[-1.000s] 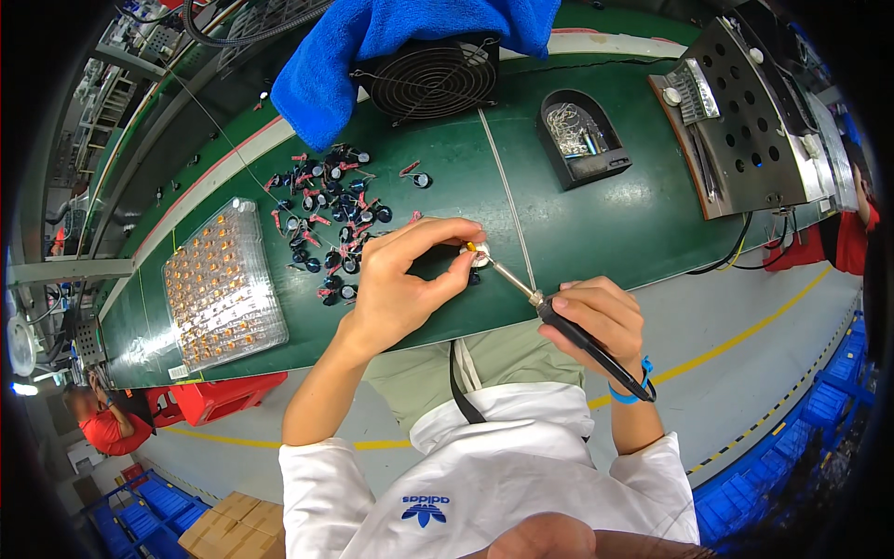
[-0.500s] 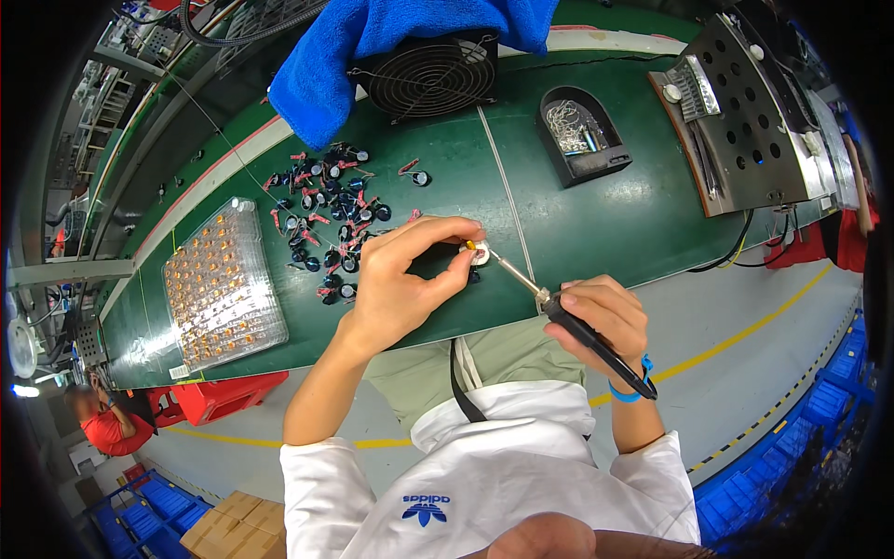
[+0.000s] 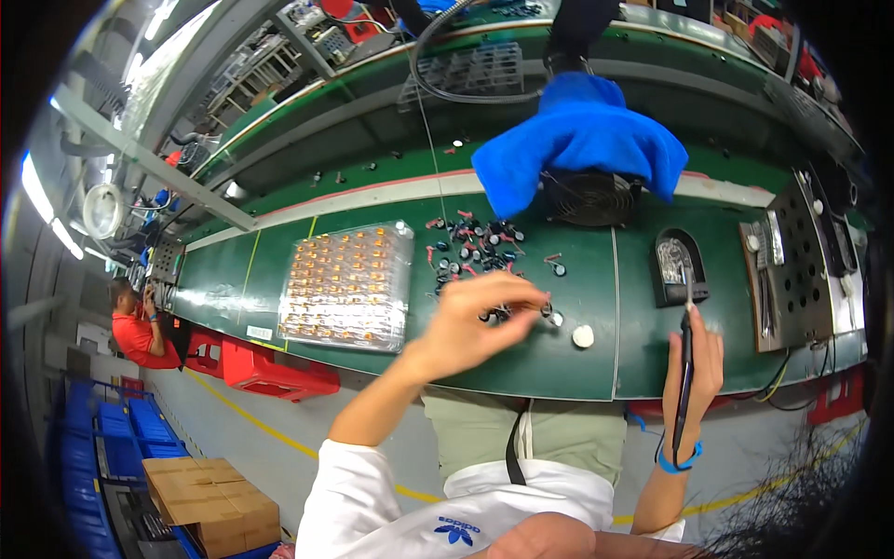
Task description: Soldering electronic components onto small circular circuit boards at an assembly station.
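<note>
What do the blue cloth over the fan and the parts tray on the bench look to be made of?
Blue cloth: soft, matte fabric, probably microfibre or terry; it drapes in folds over the fan. Parts tray: clear, glossy moulded plastic, judging by glare on its grid of pockets holding small orange parts.

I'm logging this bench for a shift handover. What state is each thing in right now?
left hand: fingers pinched over the small parts.
right hand: closed round the soldering iron.
soldering iron: held upright, tip at the holder.
iron holder: upright on the bench.
white disc: lying loose, untouched.
small parts: scattered in a pile.
clear tray: flat, filled with orange pieces.
blue cloth: draped over the fan.
</note>
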The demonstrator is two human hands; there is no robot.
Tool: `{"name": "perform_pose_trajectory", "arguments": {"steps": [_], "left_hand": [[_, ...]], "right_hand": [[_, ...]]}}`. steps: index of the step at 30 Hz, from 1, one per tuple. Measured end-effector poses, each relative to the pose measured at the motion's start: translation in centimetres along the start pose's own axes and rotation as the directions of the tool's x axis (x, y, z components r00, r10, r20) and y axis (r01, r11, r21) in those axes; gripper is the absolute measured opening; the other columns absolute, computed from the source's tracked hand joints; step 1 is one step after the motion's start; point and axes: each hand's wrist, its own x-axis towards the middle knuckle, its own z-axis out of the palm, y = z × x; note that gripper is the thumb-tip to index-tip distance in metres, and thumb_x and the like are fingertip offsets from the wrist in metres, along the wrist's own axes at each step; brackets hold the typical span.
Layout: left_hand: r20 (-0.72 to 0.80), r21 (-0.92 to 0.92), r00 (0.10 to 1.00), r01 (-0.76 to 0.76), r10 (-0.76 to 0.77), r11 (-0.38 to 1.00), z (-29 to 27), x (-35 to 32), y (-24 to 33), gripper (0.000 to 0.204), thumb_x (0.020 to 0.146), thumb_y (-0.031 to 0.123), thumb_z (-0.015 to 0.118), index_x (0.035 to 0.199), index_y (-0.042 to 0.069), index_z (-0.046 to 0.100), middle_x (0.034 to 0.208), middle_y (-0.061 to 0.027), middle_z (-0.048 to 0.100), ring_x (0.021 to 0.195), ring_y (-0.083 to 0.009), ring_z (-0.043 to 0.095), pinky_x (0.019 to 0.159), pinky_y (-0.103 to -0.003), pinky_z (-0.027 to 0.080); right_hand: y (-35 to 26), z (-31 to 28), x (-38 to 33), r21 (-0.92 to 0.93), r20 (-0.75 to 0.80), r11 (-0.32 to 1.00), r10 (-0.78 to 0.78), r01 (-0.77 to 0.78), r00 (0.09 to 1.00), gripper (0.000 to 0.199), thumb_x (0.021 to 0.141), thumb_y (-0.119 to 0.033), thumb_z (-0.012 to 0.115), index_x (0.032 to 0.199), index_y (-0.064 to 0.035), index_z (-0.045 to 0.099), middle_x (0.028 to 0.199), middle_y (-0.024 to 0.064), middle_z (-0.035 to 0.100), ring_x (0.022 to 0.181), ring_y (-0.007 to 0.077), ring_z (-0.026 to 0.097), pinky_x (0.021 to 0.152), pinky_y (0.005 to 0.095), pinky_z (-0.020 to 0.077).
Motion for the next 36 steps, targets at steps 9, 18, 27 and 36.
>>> {"name": "perform_pose_trajectory", "arguments": {"steps": [9, 18, 27, 36], "left_hand": [[-0.277, 0.270, 0.935, 0.297, -0.222, 0.916, -16.8, 6.5, -13.0, 0.023, 0.089, 0.002, 0.074, 0.111, -0.004, 0.075, 0.101, -0.0111, 0.078, 0.096, -0.0143, 0.075, 0.085, -0.029, 0.060], [-0.048, 0.919, 0.940, 0.174, -0.338, 0.353, -22.8, 9.2, -26.4, 0.042, 0.083, 0.001, 0.068, 0.123, 0.011, 0.075, 0.116, -0.0193, 0.073, 0.111, -0.0397, 0.069, 0.096, -0.048, 0.057], [-0.457, 0.316, 0.888, 0.223, -0.058, 0.922, -19.9, 5.6, -14.4, 0.013, 0.092, -0.002, 0.073, 0.104, -0.003, 0.075, 0.097, -0.0071, 0.072, 0.084, -0.0156, 0.069, 0.074, -0.030, 0.056], [-0.335, 0.130, 0.937, -0.057, 0.098, 0.990, -0.9, -2.4, -3.7, 0.025, 0.084, -0.015, 0.075, 0.106, -0.005, 0.071, 0.112, -0.0104, 0.064, 0.093, -0.0172, 0.066, 0.080, -0.028, 0.057]], "right_hand": [[-2.5, 2.9, -1.0, 0.413, -0.056, 0.905, -0.088, 0.103, 0.995, 0.045, 0.099, 0.003, 0.061, 0.143, 0.0050, 0.056, 0.090, 0.0158, 0.070, 0.079, 0.0254, 0.066, 0.074, 0.0356, 0.0542], [-2.2, 3.7, -1.5, 0.333, -0.033, 0.937, -0.101, 0.106, 0.994, 0.040, 0.097, 0.003, 0.064, 0.136, 0.0085, 0.059, 0.085, 0.0179, 0.069, 0.074, 0.0282, 0.069, 0.073, 0.0381, 0.0564], [-1.9, 3.6, -1.6, 0.417, -0.108, 0.891, -0.146, 0.178, 0.983, 0.042, 0.098, 0.007, 0.059, 0.140, 0.0055, 0.055, 0.088, 0.0173, 0.073, 0.072, 0.0228, 0.069, 0.071, 0.0345, 0.0573], [-3.7, 2.8, -1.9, 0.441, 0.062, 0.879, -0.232, 0.182, 0.971, 0.032, 0.098, 0.009, 0.058, 0.129, 0.0002, 0.054, 0.104, 0.0208, 0.078, 0.066, 0.0206, 0.070, 0.061, 0.0314, 0.0547]]}}
